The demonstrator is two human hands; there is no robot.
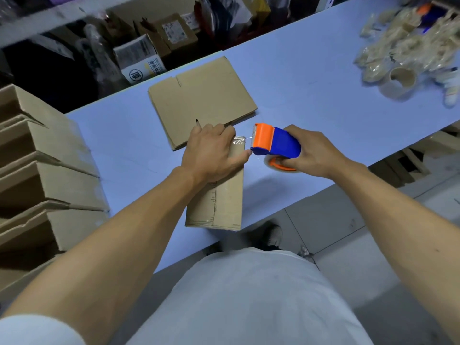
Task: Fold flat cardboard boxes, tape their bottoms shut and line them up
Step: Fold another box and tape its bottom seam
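Observation:
A folded cardboard box [224, 202] stands bottom-up near the table's front edge, with clear tape running along its seam. My left hand [211, 153] grips the box's far end, fingers curled over the top and thumb near the taped corner. My right hand [313, 153] grips a blue and orange tape dispenser [273, 140] just right of that far end, its orange head close to the box corner. A stack of flat cardboard boxes [201, 100] lies behind the box.
A row of folded open boxes [42, 175] lines the left side of the blue table [311, 100]. Several tape rolls and empty cores [408, 58] are heaped at the far right. Shelves with cartons [149, 48] stand beyond the table. Floor lies below on the right.

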